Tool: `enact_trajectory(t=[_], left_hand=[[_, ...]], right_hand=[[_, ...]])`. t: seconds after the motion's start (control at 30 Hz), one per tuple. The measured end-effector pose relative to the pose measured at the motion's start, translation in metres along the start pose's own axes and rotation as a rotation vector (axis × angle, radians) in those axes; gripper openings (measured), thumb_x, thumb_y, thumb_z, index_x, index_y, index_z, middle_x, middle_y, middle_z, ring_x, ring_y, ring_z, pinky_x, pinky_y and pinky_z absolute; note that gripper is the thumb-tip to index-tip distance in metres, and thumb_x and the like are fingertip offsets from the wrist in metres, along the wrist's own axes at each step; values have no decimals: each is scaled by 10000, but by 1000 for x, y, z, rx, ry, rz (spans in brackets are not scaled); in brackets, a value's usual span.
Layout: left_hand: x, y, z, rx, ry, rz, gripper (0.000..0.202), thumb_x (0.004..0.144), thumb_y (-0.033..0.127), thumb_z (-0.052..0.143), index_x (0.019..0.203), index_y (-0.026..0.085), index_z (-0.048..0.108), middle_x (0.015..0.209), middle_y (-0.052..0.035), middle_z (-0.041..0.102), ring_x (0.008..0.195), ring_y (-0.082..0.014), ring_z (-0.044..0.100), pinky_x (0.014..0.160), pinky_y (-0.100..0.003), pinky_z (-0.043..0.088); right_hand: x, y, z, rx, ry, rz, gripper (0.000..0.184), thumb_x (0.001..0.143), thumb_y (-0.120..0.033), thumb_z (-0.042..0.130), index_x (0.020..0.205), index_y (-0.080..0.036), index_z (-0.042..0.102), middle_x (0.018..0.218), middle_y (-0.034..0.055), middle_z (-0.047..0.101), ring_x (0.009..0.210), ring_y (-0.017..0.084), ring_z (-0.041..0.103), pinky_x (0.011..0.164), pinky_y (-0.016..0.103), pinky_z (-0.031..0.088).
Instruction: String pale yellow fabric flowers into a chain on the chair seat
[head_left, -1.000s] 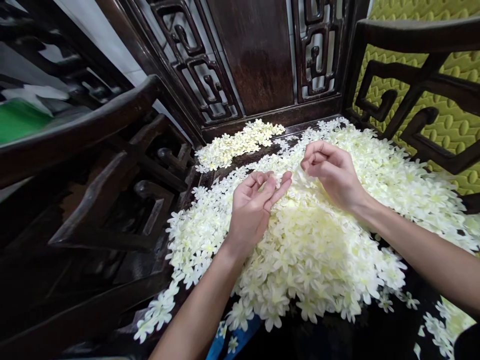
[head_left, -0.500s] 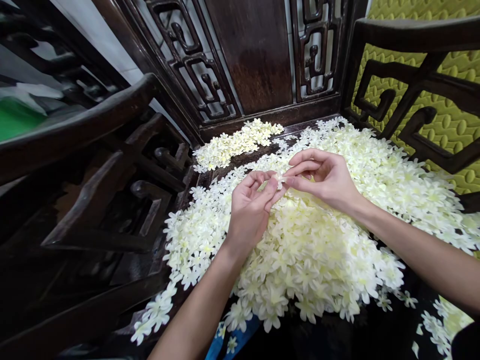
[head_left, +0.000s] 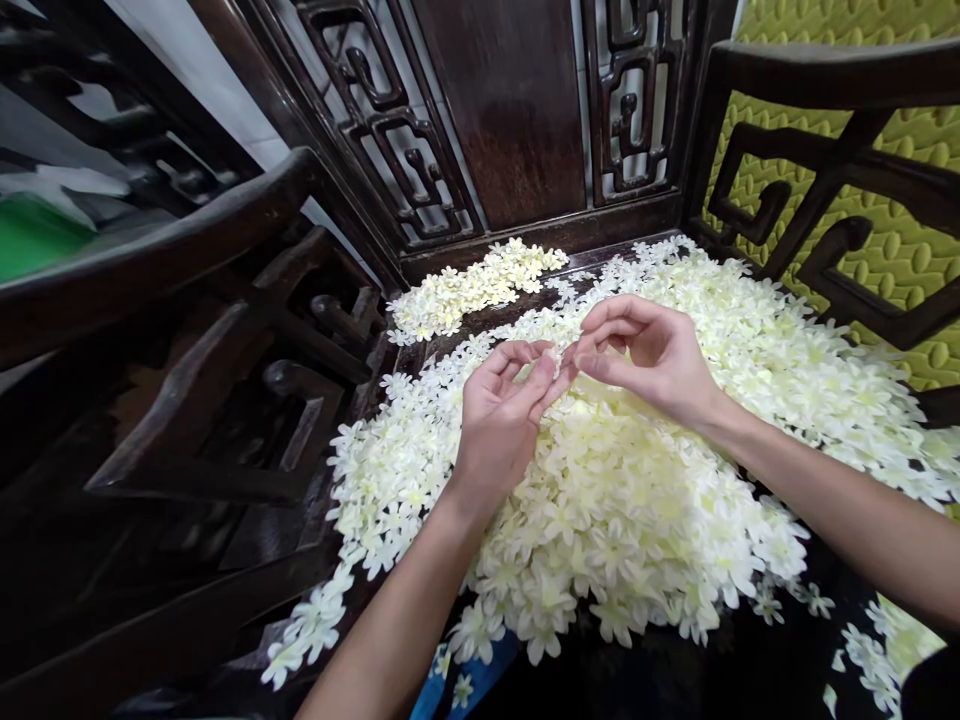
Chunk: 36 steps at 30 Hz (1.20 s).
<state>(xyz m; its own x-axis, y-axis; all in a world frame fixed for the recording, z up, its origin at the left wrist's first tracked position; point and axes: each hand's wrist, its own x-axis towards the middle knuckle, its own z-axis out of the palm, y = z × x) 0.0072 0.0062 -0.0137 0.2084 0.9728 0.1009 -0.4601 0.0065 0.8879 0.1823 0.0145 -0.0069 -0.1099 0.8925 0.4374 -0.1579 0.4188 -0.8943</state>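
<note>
Between the thumb and fingers of my left hand [head_left: 501, 405] is a small white artificial flower [head_left: 556, 356], mostly covered by the fingertips. My right hand [head_left: 646, 355] is beside it, its fingers curled and its thumb close to the fingertips. Whether the right fingers pinch anything cannot be made out. Beneath both hands lies a big heap of pale yellow-white artificial flowers [head_left: 622, 500], spread over a dark wooden seat.
Behind the heap is a smaller pile of yellower flowers [head_left: 472, 290]. A carved dark wooden backrest [head_left: 510, 120] stands at the back, with armrests on the left [head_left: 225, 220] and right [head_left: 840, 75]. Yellow quilted fabric [head_left: 900, 240] shows through the right one. Something green [head_left: 37, 238] is at far left.
My right hand's thumb and fingers have drawn slightly back from the flower and curled in. My left hand stays in place with the flower.
</note>
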Motion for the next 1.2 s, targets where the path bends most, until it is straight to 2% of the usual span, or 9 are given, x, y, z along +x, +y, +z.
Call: enact_trajectory(t=[0.17, 0.53, 0.93, 1.2], left_hand=[[0, -1, 0, 17, -13, 7, 111, 862, 166, 725, 855, 174, 615, 1095, -23, 623, 1002, -130, 681, 1029, -352, 566], [-1, 0, 2, 22, 27, 1, 163, 820, 211, 772, 831, 180, 613, 1067, -33, 634, 1028, -177, 695, 1055, -433, 546], [-1, 0, 3, 38, 23, 5, 164, 832, 221, 759, 836, 176, 601, 1084, -36, 646, 1053, -176, 690, 1029, -369, 555], [-1, 0, 3, 32, 19, 17, 143, 836, 203, 754, 826, 173, 615, 1072, -34, 634, 1031, -173, 687, 1041, -400, 557]], right_hand=[[-2, -1, 3, -108, 5, -11, 330, 732, -230, 867, 1004, -176, 688, 872, 51, 781, 869, 210, 709, 841, 384, 497], [-2, -2, 2, -85, -10, 36, 340, 741, -298, 866, 1007, -190, 685, 893, 49, 781, 871, 211, 728, 831, 391, 562], [-3, -3, 2, -58, -27, 71, 356, 726, -273, 875, 1018, -188, 690, 910, 61, 781, 896, 222, 734, 828, 403, 597], [-3, -3, 4, -55, -9, 73, 331, 726, -249, 866, 999, -182, 692, 899, 63, 786, 866, 212, 739, 802, 379, 590]])
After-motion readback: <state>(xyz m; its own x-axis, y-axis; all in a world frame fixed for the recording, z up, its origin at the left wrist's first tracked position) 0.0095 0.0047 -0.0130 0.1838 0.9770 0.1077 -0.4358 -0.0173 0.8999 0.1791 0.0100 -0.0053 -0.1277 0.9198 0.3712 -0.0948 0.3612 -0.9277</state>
